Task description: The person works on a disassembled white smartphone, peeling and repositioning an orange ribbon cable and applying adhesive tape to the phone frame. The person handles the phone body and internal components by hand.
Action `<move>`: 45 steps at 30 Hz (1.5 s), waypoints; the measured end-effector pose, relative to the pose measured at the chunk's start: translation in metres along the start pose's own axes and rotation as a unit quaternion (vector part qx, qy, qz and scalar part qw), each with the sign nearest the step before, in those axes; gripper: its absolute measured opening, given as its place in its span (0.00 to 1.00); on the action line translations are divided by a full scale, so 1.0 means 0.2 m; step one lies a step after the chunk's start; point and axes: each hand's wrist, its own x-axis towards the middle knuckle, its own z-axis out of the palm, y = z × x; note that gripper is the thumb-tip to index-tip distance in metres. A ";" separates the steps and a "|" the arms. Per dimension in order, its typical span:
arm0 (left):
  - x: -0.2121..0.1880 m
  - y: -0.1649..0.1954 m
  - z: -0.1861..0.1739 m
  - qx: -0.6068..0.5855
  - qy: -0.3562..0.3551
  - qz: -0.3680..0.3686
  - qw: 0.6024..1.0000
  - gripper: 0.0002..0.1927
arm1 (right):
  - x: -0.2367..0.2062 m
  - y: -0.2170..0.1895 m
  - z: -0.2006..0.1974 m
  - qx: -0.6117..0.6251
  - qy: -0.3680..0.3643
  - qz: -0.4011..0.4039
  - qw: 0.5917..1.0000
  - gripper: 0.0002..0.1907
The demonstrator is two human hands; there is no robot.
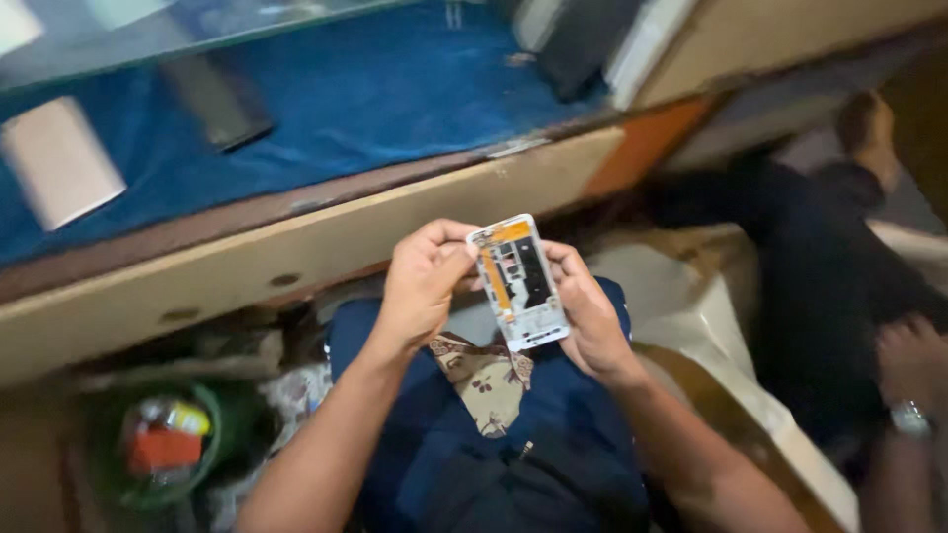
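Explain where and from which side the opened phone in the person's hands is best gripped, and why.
Grip the opened phone by its two long edges, one hand from each side, as the left hand and right hand do. It is a thin flat slab, and its exposed inner parts face up, so fingers probably belong on the rim, not the face.

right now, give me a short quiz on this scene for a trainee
1. True or false: both hands grip the opened white phone with its insides showing.
2. Which hand's thumb lies on the phone's face? A) left hand B) right hand
3. Fill in: the green round bucket sits at the person's lower ____.

Key: 1 true; 2 A; 3 left.
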 end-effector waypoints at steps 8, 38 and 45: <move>-0.34 0.24 -0.18 -0.015 0.074 0.092 0.993 0.12 | 0.16 0.12 0.29 0.029 -0.147 0.133 0.980 0.35; -1.80 0.26 -0.09 0.111 0.551 0.341 0.753 0.13 | -0.05 0.65 1.48 -0.363 -0.538 -0.231 0.725 0.10; -1.99 0.19 -0.02 0.058 0.601 0.360 0.711 0.13 | -0.20 0.70 1.67 -0.347 -0.632 -0.249 0.647 0.09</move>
